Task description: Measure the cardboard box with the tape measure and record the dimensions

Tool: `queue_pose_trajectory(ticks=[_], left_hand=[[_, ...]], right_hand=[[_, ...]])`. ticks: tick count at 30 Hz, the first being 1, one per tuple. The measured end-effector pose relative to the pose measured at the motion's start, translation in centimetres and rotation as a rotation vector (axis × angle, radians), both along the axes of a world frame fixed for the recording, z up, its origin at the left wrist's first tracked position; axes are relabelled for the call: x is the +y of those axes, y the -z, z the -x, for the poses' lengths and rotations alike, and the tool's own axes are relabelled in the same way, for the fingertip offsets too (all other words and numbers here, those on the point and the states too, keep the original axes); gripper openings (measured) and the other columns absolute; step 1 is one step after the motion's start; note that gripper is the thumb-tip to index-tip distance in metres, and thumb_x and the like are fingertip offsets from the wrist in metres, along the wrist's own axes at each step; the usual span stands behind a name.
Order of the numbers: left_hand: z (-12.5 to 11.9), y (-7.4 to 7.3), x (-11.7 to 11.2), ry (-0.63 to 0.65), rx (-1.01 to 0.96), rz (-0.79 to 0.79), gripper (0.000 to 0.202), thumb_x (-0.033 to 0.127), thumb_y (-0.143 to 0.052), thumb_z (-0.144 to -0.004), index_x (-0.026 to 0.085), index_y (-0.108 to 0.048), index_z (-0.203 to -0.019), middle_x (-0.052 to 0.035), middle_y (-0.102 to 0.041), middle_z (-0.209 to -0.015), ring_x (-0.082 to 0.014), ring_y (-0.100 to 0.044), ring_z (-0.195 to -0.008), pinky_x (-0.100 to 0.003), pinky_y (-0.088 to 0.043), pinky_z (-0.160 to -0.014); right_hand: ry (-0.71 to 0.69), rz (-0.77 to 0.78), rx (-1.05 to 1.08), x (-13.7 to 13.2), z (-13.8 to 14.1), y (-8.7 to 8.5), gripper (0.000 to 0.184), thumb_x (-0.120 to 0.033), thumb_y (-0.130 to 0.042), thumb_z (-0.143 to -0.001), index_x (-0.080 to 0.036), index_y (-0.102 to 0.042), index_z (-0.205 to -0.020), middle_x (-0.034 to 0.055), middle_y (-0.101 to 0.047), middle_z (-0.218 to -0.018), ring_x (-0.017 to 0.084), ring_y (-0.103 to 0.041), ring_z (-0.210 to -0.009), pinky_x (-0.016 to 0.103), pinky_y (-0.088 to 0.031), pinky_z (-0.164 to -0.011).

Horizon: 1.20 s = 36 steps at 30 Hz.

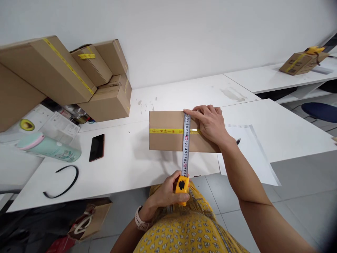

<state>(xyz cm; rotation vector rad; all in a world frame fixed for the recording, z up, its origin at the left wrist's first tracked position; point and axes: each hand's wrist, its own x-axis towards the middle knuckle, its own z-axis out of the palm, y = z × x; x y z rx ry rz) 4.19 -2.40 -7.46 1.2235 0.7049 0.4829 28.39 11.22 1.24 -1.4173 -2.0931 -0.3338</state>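
A yellow tape measure [182,188] is in my left hand [168,191], whose fingers are closed round its case just off the table's front edge. Its pulled-out blade [185,147] lies across the top of a brown cardboard box [165,140] sealed with yellow printed tape. My right hand [212,124] rests on the right part of that box. Its index finger presses the blade's end at the box's far edge, with the other fingers bent over that edge; the thumb is mostly hidden.
Several cardboard boxes [105,103] are stacked at the left. Nearby are a mint-green bottle [52,147], a phone [97,147] and a black headband [76,175]. White paper [250,154] overhangs the front edge at right, with a dark pen tip showing. Another box [297,64] stands far right.
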Motion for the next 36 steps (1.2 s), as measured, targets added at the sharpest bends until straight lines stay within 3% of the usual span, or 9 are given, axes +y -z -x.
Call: queue_pose_trajectory(ticks=[12,15,18,22,26,28,31,34,36], left_hand=[[0.4,0.3,0.0,0.005,0.012,-0.01,0.058,0.04,-0.081,-0.072,0.018,-0.056,-0.12,0.0008,-0.05,-0.092,-0.0115,-0.045,-0.074,-0.023,-0.04,-0.065],[1.3,-0.6,-0.8,0.017,0.039,0.002,0.065,0.042,-0.082,-0.069,0.019,-0.056,-0.124,-0.0012,-0.054,-0.096,-0.0136,-0.049,-0.077,-0.025,-0.043,-0.067],[3.1,-1.8,-1.9,-0.013,0.055,-0.05,0.074,0.047,-0.084,-0.064,0.02,-0.056,-0.127,-0.003,-0.057,-0.099,-0.0165,-0.053,-0.081,-0.027,-0.045,-0.071],[5.4,-2.7,-3.1,-0.127,0.178,-0.197,0.072,0.046,-0.082,-0.066,0.021,-0.057,-0.128,-0.0048,-0.059,-0.106,-0.0196,-0.055,-0.088,-0.028,-0.046,-0.076],[6.1,-2.8,-3.5,-0.117,0.316,-0.261,0.068,0.045,-0.081,-0.066,0.023,-0.058,-0.126,-0.0036,-0.061,-0.108,-0.022,-0.056,-0.093,-0.031,-0.047,-0.083],[5.9,-3.0,-3.4,-0.052,0.409,-0.29,0.065,0.043,-0.08,-0.066,0.023,-0.058,-0.125,-0.0037,-0.063,-0.111,-0.0243,-0.057,-0.099,-0.034,-0.047,-0.088],[5.3,-2.9,-3.1,0.078,0.577,-0.397,0.061,0.039,-0.078,-0.068,0.022,-0.058,-0.124,-0.0066,-0.064,-0.116,-0.0284,-0.059,-0.105,-0.041,-0.046,-0.096],[5.0,-2.2,-3.2,0.168,0.668,-0.512,0.068,0.036,-0.078,-0.071,0.02,-0.054,-0.133,-0.0135,-0.059,-0.135,-0.0352,-0.054,-0.124,-0.049,-0.039,-0.109],[5.1,-1.6,-3.4,0.21,0.69,-0.537,0.074,0.036,-0.078,-0.072,0.021,-0.051,-0.14,-0.0152,-0.053,-0.146,-0.0377,-0.048,-0.135,-0.051,-0.034,-0.114]], right_hand=[[0.023,0.015,-0.004,-0.1,0.2,0.1,0.054,-0.017,-0.032,-0.102,-0.044,-0.057,-0.141,0.0058,-0.064,-0.116,0.025,-0.049,-0.097,0.043,-0.031,-0.086],[0.084,0.013,0.007,-0.2,0.5,0.0,0.048,-0.033,-0.034,-0.104,-0.035,-0.046,-0.151,0.0073,-0.066,-0.109,0.026,-0.048,-0.096,0.043,-0.032,-0.086],[0.106,-0.033,0.013,-1.6,0.9,0.2,0.049,-0.051,-0.041,-0.102,-0.028,-0.053,-0.143,0.0087,-0.068,-0.111,0.028,-0.05,-0.1,0.044,-0.033,-0.088],[0.058,-0.104,-0.037,-6.3,1.5,2.8,0.039,-0.05,-0.052,-0.099,-0.027,-0.062,-0.13,0.0091,-0.069,-0.121,0.028,-0.054,-0.104,0.044,-0.036,-0.088],[-0.006,-0.071,-0.047,-11.1,1.8,6.5,0.047,-0.033,-0.059,-0.097,-0.032,-0.052,-0.144,0.0087,-0.067,-0.131,0.029,-0.057,-0.114,0.044,-0.04,-0.092],[-0.041,-0.02,0.058,-12.3,1.5,7.0,0.054,-0.029,-0.058,-0.097,-0.033,-0.046,-0.149,0.0087,-0.065,-0.137,0.029,-0.056,-0.122,0.046,-0.042,-0.097],[-0.11,0.081,0.422,-13.3,0.6,5.6,0.05,-0.036,-0.052,-0.101,-0.034,-0.045,-0.15,0.0086,-0.066,-0.132,0.028,-0.06,-0.118,0.047,-0.047,-0.094],[-0.176,0.094,0.861,-14.2,-0.2,3.5,0.043,-0.041,-0.043,-0.103,-0.031,-0.052,-0.144,0.0073,-0.071,-0.107,0.023,-0.066,-0.095,0.042,-0.054,-0.08],[-0.18,0.084,1.044,-15.0,-0.4,2.7,0.032,-0.037,-0.049,-0.102,-0.028,-0.063,-0.129,0.0023,-0.067,-0.082,0.018,-0.063,-0.072,0.033,-0.052,-0.064]])
